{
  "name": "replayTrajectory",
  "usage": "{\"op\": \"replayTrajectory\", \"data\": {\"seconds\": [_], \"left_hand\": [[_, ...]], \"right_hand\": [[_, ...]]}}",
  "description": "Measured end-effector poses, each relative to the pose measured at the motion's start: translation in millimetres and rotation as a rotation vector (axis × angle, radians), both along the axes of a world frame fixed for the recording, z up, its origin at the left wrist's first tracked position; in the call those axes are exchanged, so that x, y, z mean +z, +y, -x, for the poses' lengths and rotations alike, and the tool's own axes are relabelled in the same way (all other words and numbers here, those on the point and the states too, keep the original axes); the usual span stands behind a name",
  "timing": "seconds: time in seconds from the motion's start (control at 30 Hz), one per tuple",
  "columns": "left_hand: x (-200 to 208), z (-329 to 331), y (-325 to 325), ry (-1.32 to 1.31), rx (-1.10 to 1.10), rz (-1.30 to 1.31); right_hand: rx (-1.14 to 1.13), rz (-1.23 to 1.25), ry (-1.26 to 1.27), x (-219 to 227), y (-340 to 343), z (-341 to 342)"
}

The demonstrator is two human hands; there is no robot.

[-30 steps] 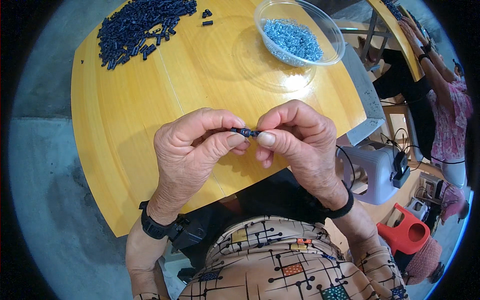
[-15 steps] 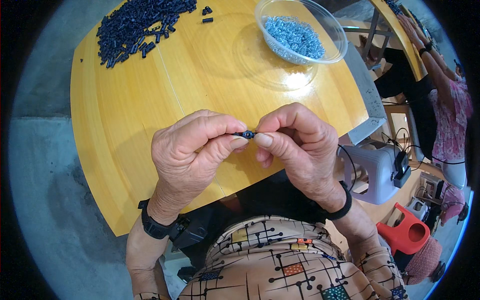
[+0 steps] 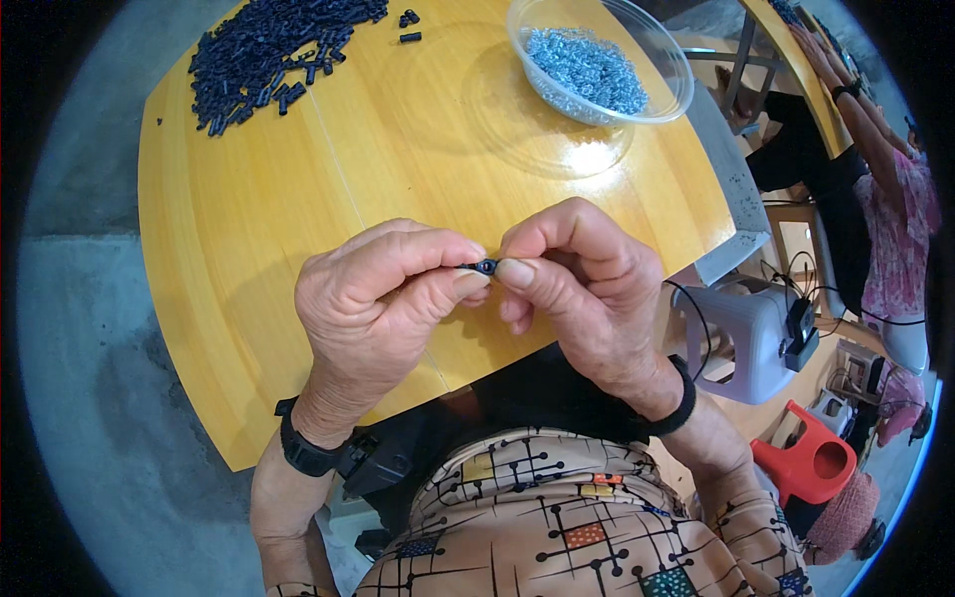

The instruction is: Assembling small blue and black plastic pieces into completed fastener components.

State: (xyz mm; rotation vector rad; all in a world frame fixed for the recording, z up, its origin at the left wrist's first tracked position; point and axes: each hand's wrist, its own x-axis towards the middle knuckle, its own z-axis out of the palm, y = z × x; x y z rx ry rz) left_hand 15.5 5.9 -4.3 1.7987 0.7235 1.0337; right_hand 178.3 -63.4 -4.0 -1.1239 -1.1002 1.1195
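Over the near part of the table, a small black plastic part (image 3: 485, 267) with a round hole sits between my two hands. My left hand (image 3: 368, 294) pinches its left end between thumb and forefinger. The thumb and forefinger of my right hand (image 3: 592, 294) are closed together against its right end. Whatever lies between those right fingertips is hidden. Far to the left is a heap of small black tubular parts (image 3: 264, 60). A clear plastic bowl (image 3: 667, 95) at the far right holds many small, shiny metal springs (image 3: 587, 75).
The yellow wooden table (image 3: 249, 249) carries a few stray black pieces (image 3: 410, 38) beside the heap. A pale plastic stool (image 3: 741, 343) with cables and a red stool (image 3: 806, 458) stand to the right. Another person (image 3: 885, 199) works at a separate table at the far right.
My right hand has shifted slightly left and up, closing the small gap to the black part. More of that part's right end is now covered. My left hand has barely moved.
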Motion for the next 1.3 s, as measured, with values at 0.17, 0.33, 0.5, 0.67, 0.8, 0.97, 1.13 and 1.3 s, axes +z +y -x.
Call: {"op": "replayTrajectory", "data": {"seconds": [0.17, 0.33, 0.5, 0.67, 0.8, 0.97, 1.13, 1.3], "left_hand": [[0, 1, 0, 0.025, 0.025, -0.013], [-1, 2, 2, 0.047, 0.016, -0.094], [2, 1, 3, 0.082, 0.027, -0.140], [2, 2, 4, 0.056, 0.028, -0.140], [1, 2, 4, 0.034, 0.008, -0.130], [3, 3, 4, 0.021, -0.015, -0.119], [2, 3, 3, 0.011, -0.021, -0.116], [5, 5, 1, 0.032, -0.019, -0.128]], "right_hand": [[-0.004, -0.025, 0.008, 0, 3, 2], [-0.017, -0.034, 0.075, -3, 5, 4], [0.050, 0.054, 0.300, -4, 5, 0], [0.118, 0.184, 0.421, -2, 6, -5], [0.146, 0.157, 0.512, -8, 6, -4], [0.151, 0.131, 0.516, -11, 7, -5], [0.079, 0.034, 0.372, -14, 11, -3], [0.105, 0.094, 0.436, -12, 9, -4]]}}
